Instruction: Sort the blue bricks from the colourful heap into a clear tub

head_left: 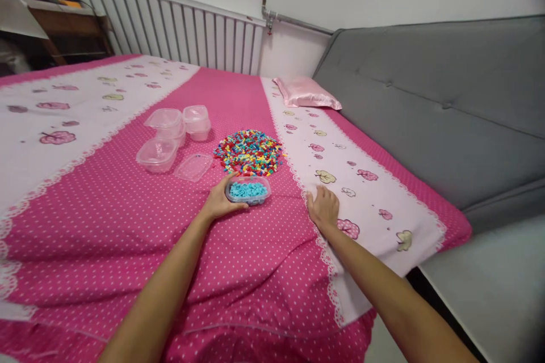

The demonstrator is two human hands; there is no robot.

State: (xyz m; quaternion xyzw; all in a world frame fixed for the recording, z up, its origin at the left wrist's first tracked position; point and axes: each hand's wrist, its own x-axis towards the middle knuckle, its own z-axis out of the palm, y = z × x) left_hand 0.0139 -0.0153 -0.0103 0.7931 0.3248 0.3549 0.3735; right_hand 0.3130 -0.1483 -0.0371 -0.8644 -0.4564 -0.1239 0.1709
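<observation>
2 bare hands at the bedspread (264,261). Left hand (219,198) grasps 1 clear tub (258,201) by its left end, digits wrapped on near and far sides; tub holds blue pieces (248,190), sits just in front of the mixed-colour pile (250,152). Right hand (324,207) rests on the white strip, fingers curled; can't tell if they pinch anything. Risks, my judgement: soft cloth shifts or left grip tilts, open tub tips, blue spills into pile. Pushing tub forward could scatter pile edge. Loose lid (194,167) lies near, could get knocked.
</observation>
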